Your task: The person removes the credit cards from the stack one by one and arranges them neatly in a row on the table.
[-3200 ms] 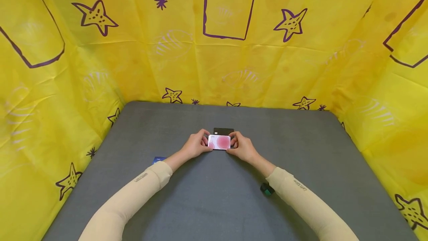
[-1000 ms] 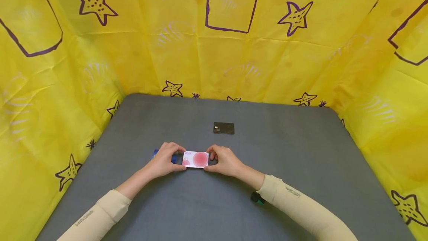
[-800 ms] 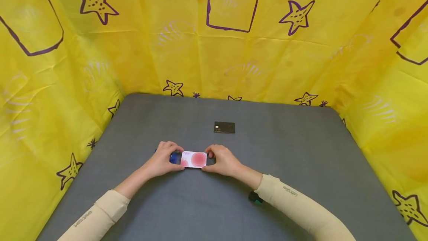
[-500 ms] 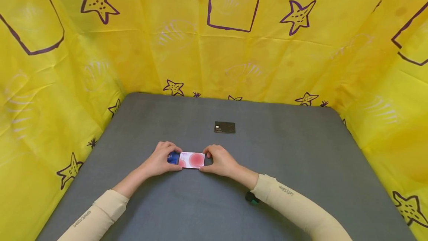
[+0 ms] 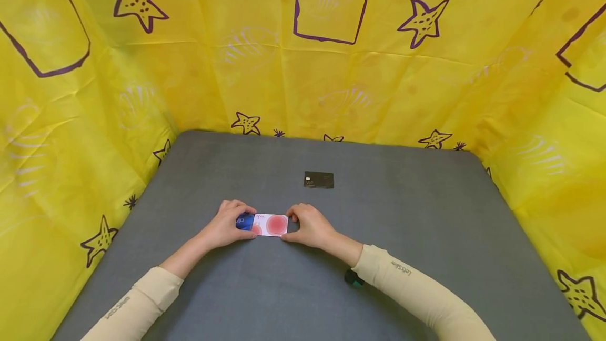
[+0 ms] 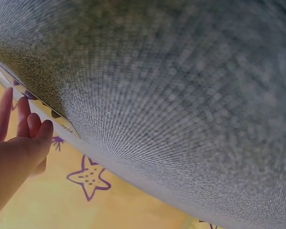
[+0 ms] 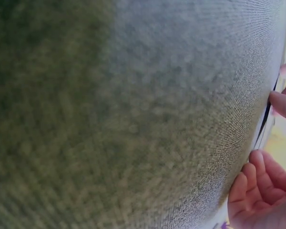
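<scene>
A white card with pink circles (image 5: 272, 225) is held level between both hands. My left hand (image 5: 224, 227) grips its left end, thumb at the near edge and fingers at the far edge. At its right end, my right hand (image 5: 313, 228) grips it the same way. A blue card (image 5: 243, 221) shows just left of the white card, inside the curve of the left hand, and is partly covered. Both wrist views look low across the table, with the left hand (image 6: 26, 138) and the right hand (image 7: 264, 195) at the frame edges.
A black card marked VIP (image 5: 319, 180) lies on the grey table (image 5: 402, 214) farther back. A dark object with a green patch (image 5: 353, 278) shows beside the right cuff. Yellow patterned cloth (image 5: 331, 78) hangs around the back and sides.
Both hands have brought the white card left and nearer from in front of the black card to beside the blue one. Over the last second it shifts slightly left, and more of the blue card shows.
</scene>
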Demonstrator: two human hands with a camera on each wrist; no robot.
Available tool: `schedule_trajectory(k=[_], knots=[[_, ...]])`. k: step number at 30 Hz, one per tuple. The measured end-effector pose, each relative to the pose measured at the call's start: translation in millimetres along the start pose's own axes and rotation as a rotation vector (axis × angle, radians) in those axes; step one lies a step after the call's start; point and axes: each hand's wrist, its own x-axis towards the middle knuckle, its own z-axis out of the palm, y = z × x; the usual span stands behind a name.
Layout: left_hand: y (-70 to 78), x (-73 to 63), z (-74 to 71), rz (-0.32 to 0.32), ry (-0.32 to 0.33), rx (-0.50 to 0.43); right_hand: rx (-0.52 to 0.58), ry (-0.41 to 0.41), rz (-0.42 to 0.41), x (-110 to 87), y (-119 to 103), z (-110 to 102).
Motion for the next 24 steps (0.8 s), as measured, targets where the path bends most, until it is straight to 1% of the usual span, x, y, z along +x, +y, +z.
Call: schedule_trajectory(k=[5, 11, 16, 24], knots=[[0.6, 0.7, 0.5, -0.004, 0.006, -0.002, 0.002, 0.005, -0.003, 0.0, 0.0, -0.2], [0.9, 0.9, 0.6, 0.005, 0.017, -0.007, 0.004, 0.015, -0.019, 0.3, 0.8, 0.4], [0.6, 0.3, 0.9, -0.011, 0.007, 0.0, 0.004, 0.008, -0.012, 0.4, 1.0, 0.1], [-0.5, -0.5, 1.0, -0.018, 0.004, -0.01, 0.026, -0.015, 0.002, 0.4, 0.6, -1.1]])
